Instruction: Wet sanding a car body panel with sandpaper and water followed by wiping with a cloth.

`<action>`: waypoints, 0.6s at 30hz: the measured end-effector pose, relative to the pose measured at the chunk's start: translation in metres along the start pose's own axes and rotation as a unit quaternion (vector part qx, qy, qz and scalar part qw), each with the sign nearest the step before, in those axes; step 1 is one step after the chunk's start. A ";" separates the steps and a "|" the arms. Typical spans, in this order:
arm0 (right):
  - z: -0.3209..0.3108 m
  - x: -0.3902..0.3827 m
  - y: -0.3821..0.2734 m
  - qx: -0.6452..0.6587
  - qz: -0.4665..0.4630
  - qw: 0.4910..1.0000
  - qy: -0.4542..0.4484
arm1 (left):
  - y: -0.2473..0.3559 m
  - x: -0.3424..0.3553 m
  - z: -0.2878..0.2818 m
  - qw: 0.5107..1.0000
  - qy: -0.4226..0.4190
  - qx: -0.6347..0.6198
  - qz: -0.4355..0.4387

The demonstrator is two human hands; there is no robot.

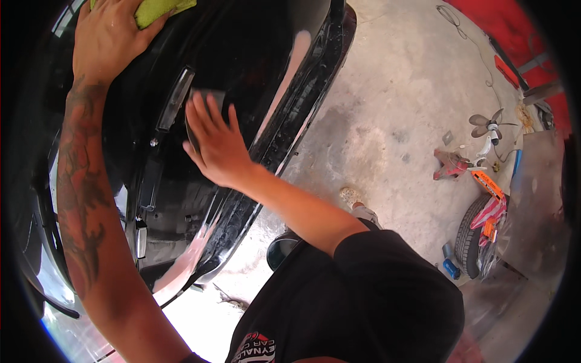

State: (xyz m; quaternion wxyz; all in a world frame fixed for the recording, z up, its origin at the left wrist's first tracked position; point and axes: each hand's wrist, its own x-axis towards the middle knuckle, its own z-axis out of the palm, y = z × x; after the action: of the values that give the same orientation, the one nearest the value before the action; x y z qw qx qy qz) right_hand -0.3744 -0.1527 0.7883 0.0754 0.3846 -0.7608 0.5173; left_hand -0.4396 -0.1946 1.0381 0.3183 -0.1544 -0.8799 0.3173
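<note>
My left hand [109, 45] is at the upper left, over a glossy black car body panel [242, 54]. Bunched at its fingers is a yellow-green cloth [160, 11], partly cut off by the picture's edge. My right hand [216, 142] lies flat on the same panel, fingers stretched and slightly apart, a little blurred. Under its fingertips shows part of a thin grey sheet [216, 95]; the rest is hidden, and I cannot tell its material. Left of that hand runs a long dark handle-like trim piece [175, 100]. Pale pinkish bare patches [283, 91] mark the panel's edge.
Concrete floor [375, 91] stretches to the right. A small fan [487, 126], a red jack stand [451, 164], an orange tool [487, 183], a tire [475, 230] and a blue bottle [451, 269] stand there. A dark bucket-like container [281, 251] is near my body.
</note>
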 end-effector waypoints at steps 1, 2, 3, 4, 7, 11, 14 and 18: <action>0.005 -0.005 0.009 -0.019 -0.004 1.000 -0.006 | -0.005 -0.002 0.008 1.000 0.008 -0.003 0.002; 0.009 -0.007 0.004 -0.030 -0.015 0.999 -0.014 | -0.052 -0.017 0.044 0.996 0.038 -0.072 0.030; 0.008 0.004 -0.002 -0.013 -0.017 1.000 0.014 | -0.102 -0.034 0.074 0.987 0.059 -0.138 0.063; 0.004 0.022 -0.007 0.007 -0.018 0.999 0.040 | -0.154 -0.053 0.098 0.973 0.073 -0.196 0.100; -0.046 0.067 0.056 -0.052 0.047 0.992 0.108 | 0.002 0.004 0.017 0.998 0.049 -0.011 0.031; -0.011 0.036 0.003 0.013 0.039 0.997 0.064 | -0.117 -0.019 0.093 0.987 -0.051 0.000 0.149; 0.012 -0.015 0.014 -0.021 -0.011 0.999 -0.041 | -0.076 -0.020 0.093 0.963 0.106 -0.246 0.036; -0.023 0.037 0.033 -0.044 -0.012 0.999 0.019 | -0.010 -0.008 0.000 0.999 0.008 0.031 0.010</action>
State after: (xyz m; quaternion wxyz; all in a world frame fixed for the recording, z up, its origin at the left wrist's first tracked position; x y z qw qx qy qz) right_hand -0.4285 -0.1470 0.7936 0.1129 0.3804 -0.7765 0.4895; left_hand -0.4340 -0.2059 1.0411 0.3265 -0.1553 -0.8655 0.3467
